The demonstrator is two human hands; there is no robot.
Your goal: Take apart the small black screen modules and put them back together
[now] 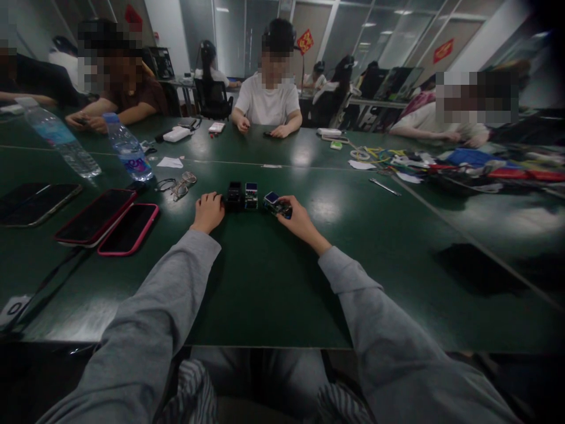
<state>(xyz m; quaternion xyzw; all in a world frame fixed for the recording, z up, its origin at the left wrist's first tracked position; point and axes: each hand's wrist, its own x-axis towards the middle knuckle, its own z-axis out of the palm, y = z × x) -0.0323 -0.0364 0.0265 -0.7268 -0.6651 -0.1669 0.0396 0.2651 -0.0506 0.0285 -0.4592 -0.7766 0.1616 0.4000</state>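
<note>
My right hand (296, 219) pinches a small circuit board with a little screen (274, 203) between thumb and fingers, tilted just above or on the green table. My left hand (209, 212) rests with curled fingers against the left side of a small black device (233, 193); its fingertips are partly hidden, and what they grip does not show. Between the hands, right of the black device, stands another small board with a screen (251, 195). The black device and this board sit side by side.
Left lie eyeglasses (180, 187), phones (128, 229) and two water bottles (128, 147). Tweezers (385, 187) and a heap of cables (441, 162) are on the right of the green table (269, 294). Across it sits a co-worker in white (269, 100); others sit at the sides.
</note>
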